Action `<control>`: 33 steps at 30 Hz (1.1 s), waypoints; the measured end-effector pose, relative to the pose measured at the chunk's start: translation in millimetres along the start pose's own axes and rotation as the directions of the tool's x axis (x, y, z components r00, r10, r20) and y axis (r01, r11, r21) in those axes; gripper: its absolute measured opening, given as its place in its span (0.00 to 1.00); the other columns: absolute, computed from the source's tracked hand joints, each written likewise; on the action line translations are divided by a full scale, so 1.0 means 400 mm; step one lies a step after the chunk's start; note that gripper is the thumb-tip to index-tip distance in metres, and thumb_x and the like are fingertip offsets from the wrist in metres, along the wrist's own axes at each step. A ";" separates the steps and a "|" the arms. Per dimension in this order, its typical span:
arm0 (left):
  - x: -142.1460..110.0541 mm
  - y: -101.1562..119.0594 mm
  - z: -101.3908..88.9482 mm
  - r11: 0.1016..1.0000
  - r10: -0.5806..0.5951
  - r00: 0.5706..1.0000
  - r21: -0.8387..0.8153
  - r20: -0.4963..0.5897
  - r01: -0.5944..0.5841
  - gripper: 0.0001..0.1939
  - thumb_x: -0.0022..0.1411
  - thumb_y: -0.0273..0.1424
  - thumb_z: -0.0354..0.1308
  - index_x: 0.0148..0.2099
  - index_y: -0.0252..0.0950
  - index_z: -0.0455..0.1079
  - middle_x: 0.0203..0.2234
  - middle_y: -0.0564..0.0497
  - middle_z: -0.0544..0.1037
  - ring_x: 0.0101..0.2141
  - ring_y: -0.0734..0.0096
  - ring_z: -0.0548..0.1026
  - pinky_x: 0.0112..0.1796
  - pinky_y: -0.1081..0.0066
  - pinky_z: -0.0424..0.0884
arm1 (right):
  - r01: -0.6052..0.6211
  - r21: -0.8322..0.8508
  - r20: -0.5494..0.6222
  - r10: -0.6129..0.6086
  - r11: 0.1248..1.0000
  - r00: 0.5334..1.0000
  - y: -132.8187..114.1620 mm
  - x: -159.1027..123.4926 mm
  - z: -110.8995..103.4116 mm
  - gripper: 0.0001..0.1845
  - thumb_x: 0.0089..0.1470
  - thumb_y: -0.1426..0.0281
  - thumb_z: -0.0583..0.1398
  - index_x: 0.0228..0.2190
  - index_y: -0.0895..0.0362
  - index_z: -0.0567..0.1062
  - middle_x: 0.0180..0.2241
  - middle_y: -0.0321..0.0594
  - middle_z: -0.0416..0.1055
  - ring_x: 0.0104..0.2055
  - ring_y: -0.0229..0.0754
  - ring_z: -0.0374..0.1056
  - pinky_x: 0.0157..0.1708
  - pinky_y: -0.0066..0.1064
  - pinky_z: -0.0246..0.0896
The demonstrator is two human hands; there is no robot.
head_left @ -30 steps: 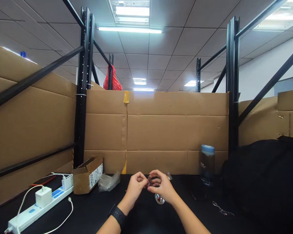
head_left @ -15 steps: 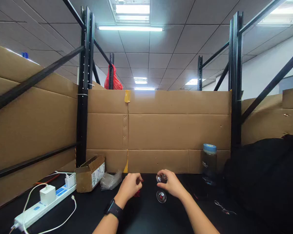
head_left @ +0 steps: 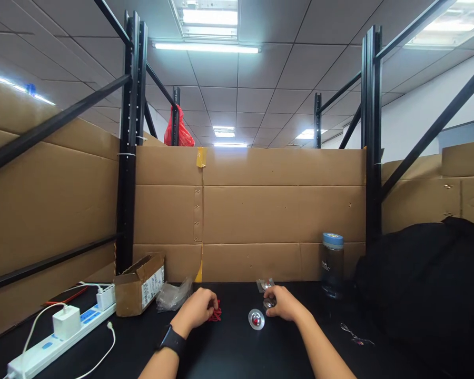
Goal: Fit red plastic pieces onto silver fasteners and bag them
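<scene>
My left hand [head_left: 197, 309], with a black watch on the wrist, has its fingers curled at a small bundle of red cord [head_left: 216, 311] on the black tabletop. The fingertips pinch its near side. My right hand [head_left: 287, 304] grips a small clear round piece [head_left: 269, 302] between thumb and fingers, low over the table. Just left of that hand, a clear round dish-like piece [head_left: 256, 319] lies with something small and red in its middle. Crinkled clear plastic [head_left: 264, 285] shows behind the right fingertips; whether it touches them I cannot tell.
On the left are a white power strip [head_left: 47, 345] with plugs and cables, an open cardboard box [head_left: 140, 284] and a clear plastic bag [head_left: 174, 296]. A blue-lidded bottle [head_left: 332, 266], a thin coiled wire [head_left: 355, 335] and a black cloth-like heap [head_left: 422, 295] are on the right. Cardboard walls [head_left: 253, 213] enclose the back.
My right hand has come down and slightly right with the clear round piece, uncovering the crinkled plastic behind. My left hand has moved lower and left, and more red cord shows. The view shifted slightly.
</scene>
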State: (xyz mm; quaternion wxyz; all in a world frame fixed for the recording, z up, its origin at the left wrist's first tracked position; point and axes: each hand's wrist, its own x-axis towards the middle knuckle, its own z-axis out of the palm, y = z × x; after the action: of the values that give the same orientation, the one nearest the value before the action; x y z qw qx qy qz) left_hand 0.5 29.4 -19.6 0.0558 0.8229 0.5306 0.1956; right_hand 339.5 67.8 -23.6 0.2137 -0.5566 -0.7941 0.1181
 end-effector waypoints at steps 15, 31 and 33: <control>-0.002 0.056 -0.024 0.992 0.104 0.978 -0.050 -0.181 -0.114 0.13 0.59 0.25 0.52 0.39 0.38 0.77 0.40 0.47 0.78 0.44 0.64 0.74 0.47 0.69 0.67 | 0.247 0.072 0.225 -0.257 0.966 0.940 -0.132 -0.032 0.022 0.18 0.39 0.74 0.69 0.37 0.51 0.85 0.36 0.37 0.81 0.37 0.42 0.75 0.34 0.25 0.61; -0.006 0.147 0.020 0.969 0.162 0.983 -0.174 -0.084 -0.174 0.12 0.58 0.26 0.55 0.41 0.40 0.79 0.38 0.51 0.79 0.41 0.68 0.75 0.44 0.72 0.65 | 0.180 0.097 0.166 -0.194 0.979 0.967 -0.154 -0.030 0.047 0.12 0.37 0.76 0.69 0.30 0.56 0.84 0.28 0.36 0.79 0.30 0.39 0.72 0.30 0.24 0.60; -0.005 0.160 0.037 0.968 0.148 0.987 -0.193 -0.068 -0.158 0.11 0.58 0.29 0.58 0.42 0.40 0.78 0.39 0.51 0.79 0.42 0.67 0.74 0.44 0.71 0.65 | 0.176 0.188 0.101 -0.197 0.966 0.975 -0.150 -0.022 0.065 0.09 0.38 0.76 0.68 0.28 0.57 0.82 0.27 0.36 0.78 0.30 0.39 0.72 0.30 0.25 0.61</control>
State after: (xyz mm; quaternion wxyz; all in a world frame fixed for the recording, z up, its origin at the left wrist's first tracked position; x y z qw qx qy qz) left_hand 59.8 1.7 -14.6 0.1077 0.8462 0.4447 0.2731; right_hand 279.8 39.8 -22.6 0.2251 -0.4499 -0.8406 0.2010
